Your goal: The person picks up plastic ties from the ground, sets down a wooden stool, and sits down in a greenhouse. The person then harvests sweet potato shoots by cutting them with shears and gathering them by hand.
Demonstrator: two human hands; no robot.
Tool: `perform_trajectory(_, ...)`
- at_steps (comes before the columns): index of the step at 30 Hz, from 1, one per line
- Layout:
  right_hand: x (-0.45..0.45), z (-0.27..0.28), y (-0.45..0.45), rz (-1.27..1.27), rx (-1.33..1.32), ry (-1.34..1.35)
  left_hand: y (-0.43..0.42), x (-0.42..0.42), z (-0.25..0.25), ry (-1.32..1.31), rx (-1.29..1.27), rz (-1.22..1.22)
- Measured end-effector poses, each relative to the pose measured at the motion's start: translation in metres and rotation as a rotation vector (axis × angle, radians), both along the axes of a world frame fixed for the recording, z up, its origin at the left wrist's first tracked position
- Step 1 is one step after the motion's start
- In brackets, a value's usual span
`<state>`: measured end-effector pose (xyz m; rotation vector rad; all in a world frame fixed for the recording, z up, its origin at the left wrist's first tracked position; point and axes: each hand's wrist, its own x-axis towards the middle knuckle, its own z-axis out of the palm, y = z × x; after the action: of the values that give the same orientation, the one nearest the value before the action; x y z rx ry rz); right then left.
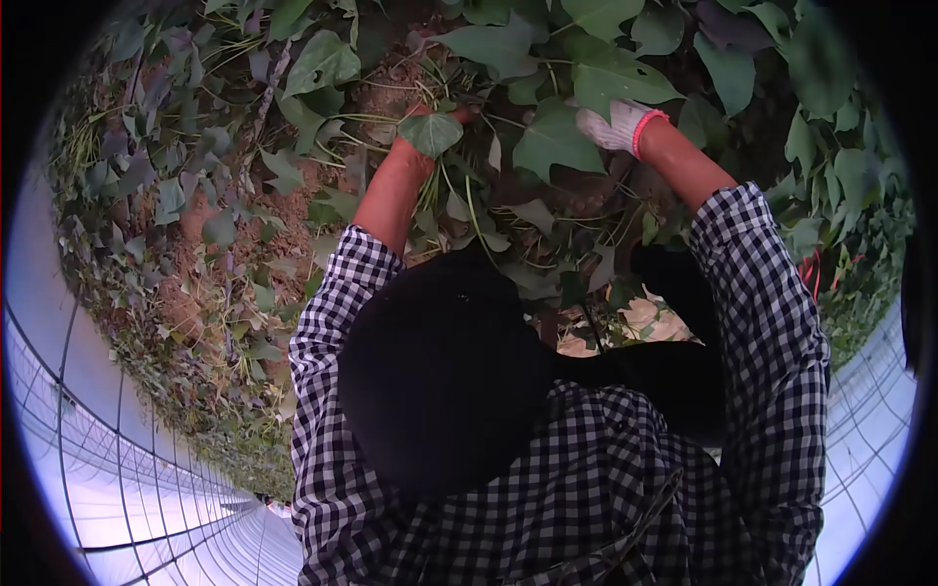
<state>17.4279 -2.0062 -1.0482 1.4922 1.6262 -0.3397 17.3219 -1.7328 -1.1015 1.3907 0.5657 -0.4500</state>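
Observation:
My left hand (pixel 430 127) reaches down into leafy vines over brown soil. A broad green leaf (pixel 431 135) covers most of it, so its fingers are hidden. To the right, my right hand (pixel 616 127) wears a pale glove with a pinkish-red cuff. Its fingers go behind a large lobed green leaf (pixel 559 142), and I cannot make out whether they hold anything. Thin green stems (pixel 467 210) trail between my two hands, with dark, shaded soil beneath the foliage.
Dense vines (pixel 234 230) spread over reddish-brown soil (pixel 191 293) on the left. More large leaves (pixel 728 73) hang at the upper right. Wire-like grid lines cross a pale sheet wall (pixel 117 459) at the lower left. My black-clothed leg (pixel 635 386) is bent below my right arm.

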Motion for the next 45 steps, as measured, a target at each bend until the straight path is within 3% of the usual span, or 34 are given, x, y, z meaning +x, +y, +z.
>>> perform_trajectory(1, -0.02, 0.037, 0.018, 0.062, -0.023, -0.115, 0.001, 0.002, 0.004, 0.002, 0.016, -0.005)
perform_trajectory(3, -0.02, 0.054, 0.022, 0.412, 0.118, -0.393, 0.001, 0.01, 0.016, -0.008, 0.057, -0.01)
perform_trajectory(4, -0.033, 0.054, 0.0, 0.697, 0.276, -0.552, -0.003, 0.004, 0.023, -0.018, 0.065, -0.015)
perform_trajectory(6, -0.028, 0.018, -0.018, 0.772, 0.773, -0.437, -0.002, 0.001, 0.038, -0.03, 0.104, -0.01)
perform_trajectory(7, -0.023, -0.027, -0.018, 0.546, 1.082, -0.162, 0.001, 0.0, 0.045, -0.042, 0.13, -0.008)
perform_trajectory(9, -0.027, -0.031, -0.015, 0.239, 1.154, 0.043, 0.003, -0.002, 0.06, -0.064, 0.166, -0.002)
perform_trajectory(12, -0.056, 0.066, -0.005, 0.024, 0.5, -0.163, 0.002, -0.004, 0.078, -0.111, 0.228, -0.002)
perform_trajectory(15, -0.047, 0.086, 0.008, -0.616, 0.362, 0.213, 0.009, -0.003, 0.101, -0.153, 0.284, 0.025)
perform_trajectory(18, -0.045, 0.077, 0.014, -1.041, 0.421, 0.203, 0.015, -0.004, 0.125, -0.234, 0.343, 0.06)
perform_trajectory(22, -0.046, 0.106, 0.048, -1.078, 0.666, 0.312, 0.024, -0.014, 0.164, -0.345, 0.411, 0.097)
perform_trajectory(25, -0.053, 0.116, 0.076, -0.97, 1.049, 0.69, 0.025, -0.006, 0.201, -0.438, 0.406, 0.103)
perform_trajectory(27, -0.055, 0.136, 0.091, -0.939, 1.237, 0.914, 0.026, 0.006, 0.23, -0.616, 0.228, 0.055)
perform_trajectory(28, -0.058, 0.148, 0.097, -0.97, 1.329, 1.002, 0.026, 0.015, 0.242, -0.635, 0.02, -0.01)
perform_trajectory(31, -0.058, 0.19, 0.097, -1.038, 1.486, 1.239, 0.004, 0.031, 0.292, -0.695, 0.019, -0.207)
perform_trajectory(32, -0.051, 0.189, 0.097, -0.83, 1.619, 1.111, 0.002, 0.032, 0.303, -0.721, -0.04, -0.273)
perform_trajectory(33, -0.045, 0.195, 0.092, -0.972, 1.532, 0.947, 0.0, 0.035, 0.312, -0.738, -0.104, -0.338)
perform_trajectory(36, -0.044, 0.216, 0.072, -0.791, 1.626, 1.27, -0.007, 0.044, 0.328, -0.781, -0.248, -0.385)
perform_trajectory(37, -0.046, 0.224, 0.06, -0.802, 1.642, 1.268, -0.01, 0.041, 0.337, -0.821, -0.245, -0.481)
perform_trajectory(42, -0.04, 0.251, -0.009, -0.947, 1.732, 1.113, -0.019, 0.05, 0.352, -0.847, -0.182, -0.482)
perform_trajectory(45, -0.037, 0.258, -0.069, -1.061, 1.822, 0.964, -0.023, 0.051, 0.358, -0.792, -0.192, -0.362)
